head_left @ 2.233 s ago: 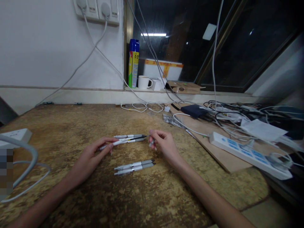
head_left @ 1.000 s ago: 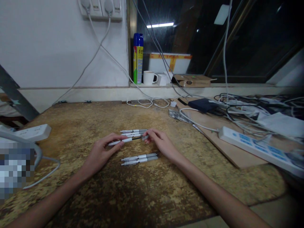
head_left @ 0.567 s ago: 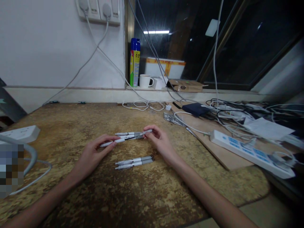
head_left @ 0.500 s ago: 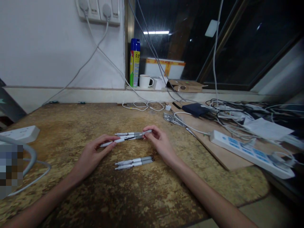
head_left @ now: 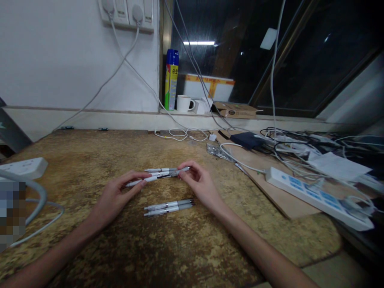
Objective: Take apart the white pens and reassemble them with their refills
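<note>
Between thumb and fingers, my left hand (head_left: 118,196) pinches the white barrel (head_left: 150,179) of a pen taken apart. A dark refill (head_left: 163,176) shows between that barrel and the grey section (head_left: 174,173), which my right hand (head_left: 200,184) grips with closed fingertips. Whether the two sections touch is too small to tell. Just behind them on the table lie other white-and-grey pens (head_left: 160,170), partly covered by the held one and by my right fingers. Nearer to me, two similar pens (head_left: 168,208) lie side by side, tips pointing right.
The worn wooden table (head_left: 144,248) carries a power strip (head_left: 318,198) on a board (head_left: 279,198) at right, with tangled cables behind. A white socket block (head_left: 27,168) stands at left. A spray can (head_left: 171,80) and a mug (head_left: 183,103) are on the sill.
My right hand has shifted slightly left with the grey section, closer to the white barrel. My left hand has barely moved. The two nearer pens lie where they were.
</note>
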Demonstrator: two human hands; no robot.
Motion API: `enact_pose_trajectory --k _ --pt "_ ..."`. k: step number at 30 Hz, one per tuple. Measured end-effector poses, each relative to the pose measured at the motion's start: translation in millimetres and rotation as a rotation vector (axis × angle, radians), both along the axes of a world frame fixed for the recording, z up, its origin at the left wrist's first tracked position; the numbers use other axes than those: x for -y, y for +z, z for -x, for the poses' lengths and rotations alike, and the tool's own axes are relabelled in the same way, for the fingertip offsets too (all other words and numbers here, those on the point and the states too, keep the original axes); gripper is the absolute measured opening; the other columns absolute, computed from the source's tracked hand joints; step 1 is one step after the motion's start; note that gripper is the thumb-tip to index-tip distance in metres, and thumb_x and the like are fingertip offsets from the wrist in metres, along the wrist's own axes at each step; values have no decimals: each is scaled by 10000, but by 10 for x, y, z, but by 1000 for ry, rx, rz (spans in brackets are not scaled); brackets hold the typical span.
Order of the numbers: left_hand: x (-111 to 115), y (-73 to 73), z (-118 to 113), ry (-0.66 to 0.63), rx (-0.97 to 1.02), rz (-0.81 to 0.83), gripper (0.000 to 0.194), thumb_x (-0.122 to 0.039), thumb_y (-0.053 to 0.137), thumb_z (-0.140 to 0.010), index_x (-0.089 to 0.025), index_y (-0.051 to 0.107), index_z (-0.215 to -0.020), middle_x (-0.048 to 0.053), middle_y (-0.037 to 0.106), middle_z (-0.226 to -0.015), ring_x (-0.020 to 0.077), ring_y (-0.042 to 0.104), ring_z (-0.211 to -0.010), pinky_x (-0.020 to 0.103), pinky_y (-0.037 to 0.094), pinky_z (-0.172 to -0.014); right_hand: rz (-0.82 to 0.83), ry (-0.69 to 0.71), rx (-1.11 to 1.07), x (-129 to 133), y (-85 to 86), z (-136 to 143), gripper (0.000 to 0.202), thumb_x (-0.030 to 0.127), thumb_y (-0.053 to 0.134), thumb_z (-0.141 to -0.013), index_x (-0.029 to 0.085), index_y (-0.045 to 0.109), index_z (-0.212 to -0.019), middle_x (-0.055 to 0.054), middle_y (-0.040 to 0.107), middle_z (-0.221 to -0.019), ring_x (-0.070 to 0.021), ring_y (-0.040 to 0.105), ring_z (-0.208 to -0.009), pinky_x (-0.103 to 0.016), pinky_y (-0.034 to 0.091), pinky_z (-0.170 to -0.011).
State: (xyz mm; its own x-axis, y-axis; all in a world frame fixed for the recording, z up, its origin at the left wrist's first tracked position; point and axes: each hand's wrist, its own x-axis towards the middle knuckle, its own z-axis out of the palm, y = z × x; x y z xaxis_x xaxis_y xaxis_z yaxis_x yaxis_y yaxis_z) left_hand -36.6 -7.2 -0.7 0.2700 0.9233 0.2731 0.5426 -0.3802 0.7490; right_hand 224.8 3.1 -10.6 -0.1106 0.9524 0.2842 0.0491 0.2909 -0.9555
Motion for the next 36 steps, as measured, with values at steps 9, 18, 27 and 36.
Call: enact_pose_trajectory --k 9,18,27,36 --pt "-4 -38 -11 -65 -10 6 304 -458 590 -957 -282 742 -1153 31 742 -1190 256 682 -1084 364 514 -987 12 111 -27 93 61 61 143 314 685 -875 218 701 -981 -39 740 -1024 -158 699 -897 -284 533 -844" --pt "44 21 -69 -93 45 -10 258 -418 608 -961 -272 746 -1123 24 745 -1146 231 678 -1070 330 499 -977 -105 172 37 145 50 92 132 286 678 -898 221 743 -993 -46 736 -1058 -175 691 -1020 -325 537 -942" --pt "125 22 -124 -126 111 1 254 -397 625 -950 -265 744 -1130 30 730 -1188 225 661 -1113 332 491 -1007 -146 151 74 118 59 66 152 282 704 -877 193 750 -991 -60 753 -1023 -175 714 -952 -317 569 -881" --pt "147 20 -150 -92 179 47 284 -390 612 -945 -225 747 -1132 59 737 -1196 228 667 -1104 366 488 -1030 -154 187 54 116 56 93 203 342 734 -851 184 728 -978 -63 754 -1009 -174 728 -917 -313 573 -867"
